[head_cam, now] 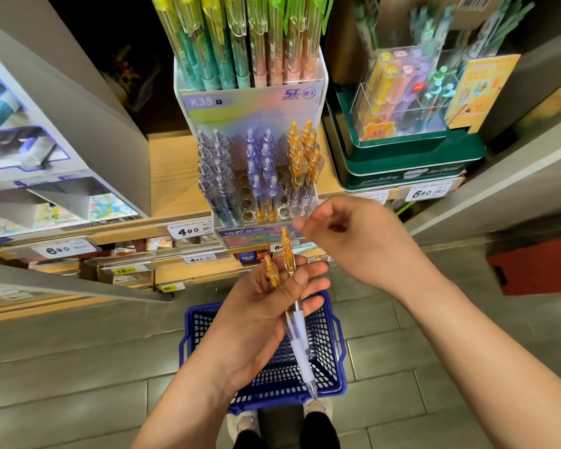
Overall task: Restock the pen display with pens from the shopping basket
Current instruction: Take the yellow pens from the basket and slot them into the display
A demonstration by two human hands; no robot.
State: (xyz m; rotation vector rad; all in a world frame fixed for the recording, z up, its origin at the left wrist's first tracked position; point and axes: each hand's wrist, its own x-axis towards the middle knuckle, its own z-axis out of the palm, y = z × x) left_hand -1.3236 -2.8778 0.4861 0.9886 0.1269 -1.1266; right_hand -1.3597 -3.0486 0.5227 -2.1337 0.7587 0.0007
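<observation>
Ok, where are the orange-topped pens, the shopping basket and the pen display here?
orange-topped pens point(288, 254): head view, orange clip of the taller pen.
shopping basket point(325, 351): head view, blue mesh of its right wall.
pen display point(250, 105): head view, its printed K35 header panel.

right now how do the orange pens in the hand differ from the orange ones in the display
Count: the held pens are two, gripped in the left hand; the display pens form a bigger cluster. Pose: the held pens lie slanted, tips toward the basket; the display pens stand in the right column of the pen display. Both have clear orange tops.
</observation>
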